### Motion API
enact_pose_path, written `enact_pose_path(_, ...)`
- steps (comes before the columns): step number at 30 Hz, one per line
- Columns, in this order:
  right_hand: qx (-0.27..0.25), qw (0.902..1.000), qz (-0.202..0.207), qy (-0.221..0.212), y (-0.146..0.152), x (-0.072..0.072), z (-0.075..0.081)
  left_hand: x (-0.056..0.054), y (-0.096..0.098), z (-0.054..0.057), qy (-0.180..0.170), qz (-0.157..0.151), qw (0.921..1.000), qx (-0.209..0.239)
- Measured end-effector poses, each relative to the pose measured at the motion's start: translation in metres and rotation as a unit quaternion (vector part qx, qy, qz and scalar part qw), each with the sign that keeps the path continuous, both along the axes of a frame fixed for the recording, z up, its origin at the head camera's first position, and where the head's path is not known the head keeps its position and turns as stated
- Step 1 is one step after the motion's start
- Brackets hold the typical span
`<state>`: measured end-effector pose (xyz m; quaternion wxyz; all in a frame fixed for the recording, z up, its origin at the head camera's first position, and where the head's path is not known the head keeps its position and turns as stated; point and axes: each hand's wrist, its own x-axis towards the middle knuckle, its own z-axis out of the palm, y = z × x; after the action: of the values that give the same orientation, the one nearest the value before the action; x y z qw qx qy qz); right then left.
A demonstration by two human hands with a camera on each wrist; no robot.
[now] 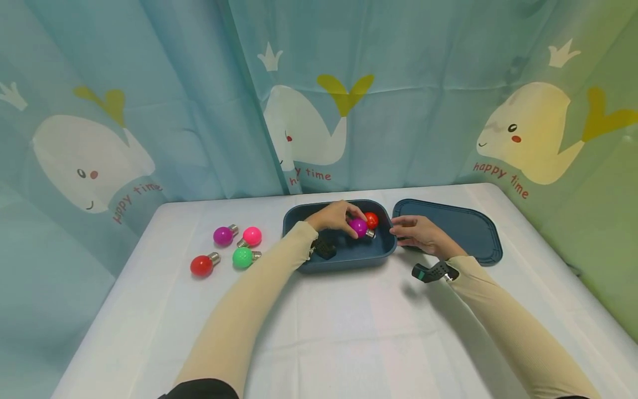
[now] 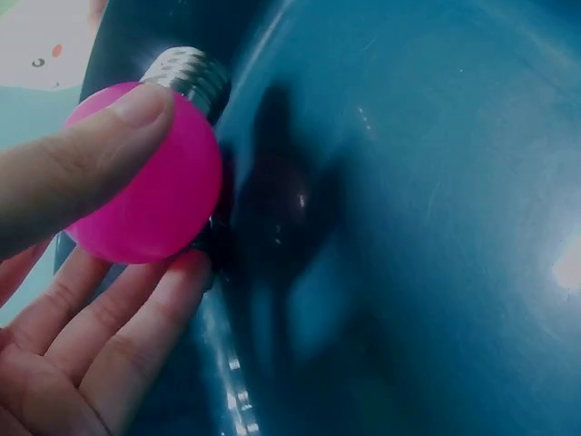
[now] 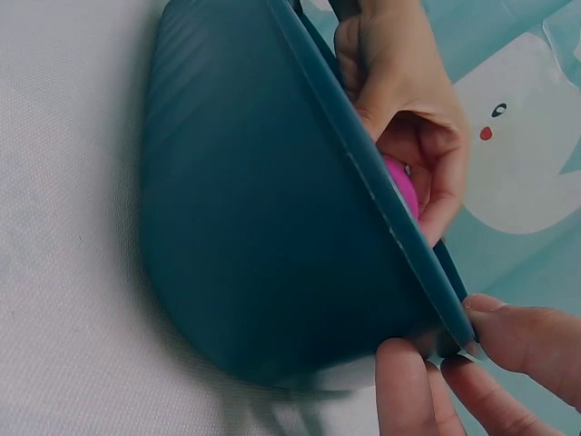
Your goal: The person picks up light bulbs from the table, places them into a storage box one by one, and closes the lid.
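Observation:
In the head view my left hand point(image 1: 340, 216) reaches into a dark blue oblong box point(image 1: 344, 261) and pinches a purple light bulb point(image 1: 358, 226) between thumb and fingers. The left wrist view shows this bulb point(image 2: 150, 182) looking magenta, its metal screw base pointing up, close over the box's inner wall. A red light bulb point(image 1: 371, 220) lies in the box's right end, just behind the held one. My right hand point(image 1: 421, 235) is at the box's right end. In the right wrist view its thumb point(image 3: 517, 331) and fingers grip the rim from both sides.
Left of the box, a purple bulb point(image 1: 223, 236), a pink bulb point(image 1: 252, 236), a green bulb point(image 1: 242, 257) and a red bulb point(image 1: 201, 266) lie on the white table point(image 1: 344, 332). A dark blue lid point(image 1: 448, 227) lies right of the box. A curtain point(image 1: 199, 111) hangs behind.

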<state>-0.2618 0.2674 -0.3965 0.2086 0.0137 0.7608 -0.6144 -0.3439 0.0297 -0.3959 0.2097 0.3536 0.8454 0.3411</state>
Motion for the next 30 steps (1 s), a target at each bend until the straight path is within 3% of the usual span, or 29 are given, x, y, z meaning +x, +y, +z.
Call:
enact_pose_path(13, 0.005, 1.0000, -0.002, 0.000, -0.0017, 0.0006, 0.0008, 0.0022, 0.0022, -0.0036, 0.018, -0.001, 0.9988, -0.045)
enact_pose_path(30, 0.007, 1.0000, 0.003, 0.003, -0.0008, 0.0011, 0.0017, 0.0000, 0.0037, -0.0071, -0.016, 0.014, 0.9992, -0.035)
